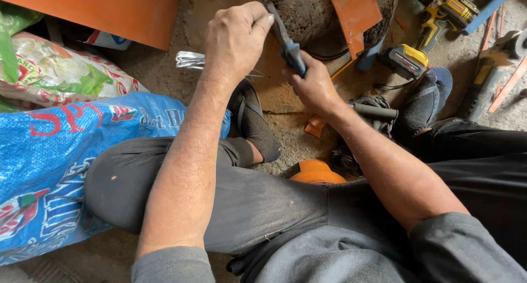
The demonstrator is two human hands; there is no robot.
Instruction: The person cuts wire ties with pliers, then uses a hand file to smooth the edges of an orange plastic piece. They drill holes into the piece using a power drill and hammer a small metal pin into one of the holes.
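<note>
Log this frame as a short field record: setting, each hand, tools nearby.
Setting: person seated on dusty concrete floor, legs folded
Left hand: closed on upper end of pliers, wire bundle beneath it
Right hand: gripping blue pliers handle
Tools nearby: yellow drill upper right
Left side: blue sack
Above: orange panel

Grey rolled-up sleeves [175,264], dusty dark trousers [247,201], dark sandals [255,121]
</note>
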